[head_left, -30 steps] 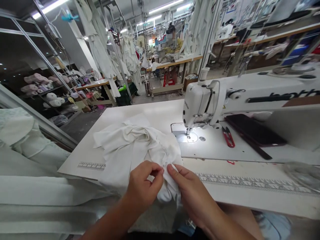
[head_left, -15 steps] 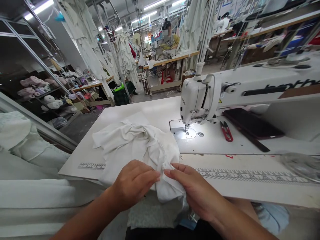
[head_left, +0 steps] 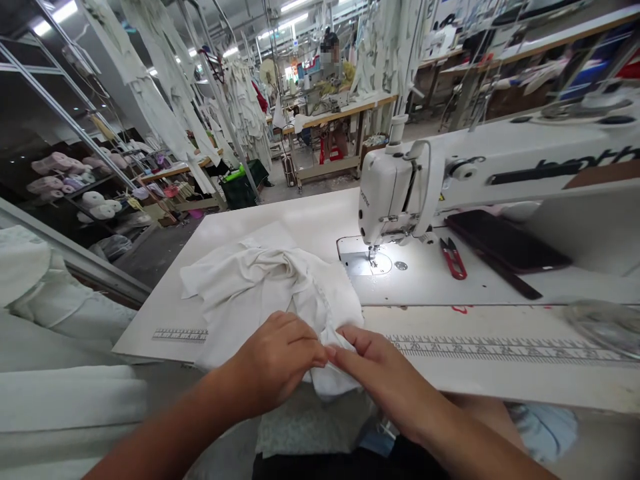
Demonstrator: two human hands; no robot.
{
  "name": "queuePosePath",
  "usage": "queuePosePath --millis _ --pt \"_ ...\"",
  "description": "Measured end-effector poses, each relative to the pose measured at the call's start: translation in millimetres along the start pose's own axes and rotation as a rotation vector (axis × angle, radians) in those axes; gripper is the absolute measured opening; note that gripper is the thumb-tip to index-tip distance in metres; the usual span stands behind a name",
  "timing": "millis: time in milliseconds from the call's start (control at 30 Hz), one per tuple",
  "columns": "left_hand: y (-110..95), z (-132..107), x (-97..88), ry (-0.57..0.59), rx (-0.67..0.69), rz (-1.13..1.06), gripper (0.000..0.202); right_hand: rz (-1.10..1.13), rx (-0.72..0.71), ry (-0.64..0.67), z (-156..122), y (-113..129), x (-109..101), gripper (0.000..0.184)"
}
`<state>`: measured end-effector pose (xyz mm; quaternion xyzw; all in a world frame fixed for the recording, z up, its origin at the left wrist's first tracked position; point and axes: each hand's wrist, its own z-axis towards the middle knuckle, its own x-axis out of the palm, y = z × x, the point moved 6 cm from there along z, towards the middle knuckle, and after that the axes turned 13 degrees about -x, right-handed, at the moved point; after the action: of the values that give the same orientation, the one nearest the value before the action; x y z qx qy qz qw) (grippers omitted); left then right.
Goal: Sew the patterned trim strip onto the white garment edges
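A white garment piece (head_left: 260, 287) lies bunched on the sewing table (head_left: 165, 293), its near part hanging over the front edge. My left hand (head_left: 280, 360) is closed, its fingertips pinching the cloth near that edge. Right beside it, my right hand (head_left: 375, 360) grips the same cloth between thumb and fingers, the tips of both hands almost touching. What lies between the fingertips, other than cloth, is too small to make out. Beyond my right hand stands a white sewing machine (head_left: 395, 193), its lit needle area apart from the cloth.
Red thread snips (head_left: 453, 259) and a dark phone (head_left: 505, 240) lie right of the needle. A printed ruler (head_left: 470, 350) runs along the front edge. White fabric (head_left: 55, 313) is piled at the left. Further back, a person (head_left: 330, 73) sits at another machine.
My left hand has moved slightly right and up, closer to the right fingertips. The cloth stays held in both hands; the view has shifted a little.
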<state>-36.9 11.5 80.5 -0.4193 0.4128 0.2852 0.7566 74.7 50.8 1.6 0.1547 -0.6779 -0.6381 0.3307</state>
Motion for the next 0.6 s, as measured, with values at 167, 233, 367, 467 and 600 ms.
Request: queuePosePath --millis 167,233,367,467,600 --pt "10 6 1.6 0.183 -0.388 -0.242 0.012 -0.377 -0.200 0.039 1 17 -4 0.027" --pt "14 9 3.4 0.200 -0.561 -0.306 0.008 -0.409 -0.234 0.040 0 21 -4 0.025" --pt "24 11 13.4 0.251 -0.797 -0.489 0.006 -0.478 -0.281 0.064 -4 26 -4 0.021" --pt "31 11 20.6 0.278 -0.857 -0.697 0.015 -0.493 -0.271 0.122 -5 27 -4 0.012" --pt "31 19 15.4 0.290 -0.739 -0.741 0.008 -0.513 -0.197 0.138 -6 28 -7 0.016"
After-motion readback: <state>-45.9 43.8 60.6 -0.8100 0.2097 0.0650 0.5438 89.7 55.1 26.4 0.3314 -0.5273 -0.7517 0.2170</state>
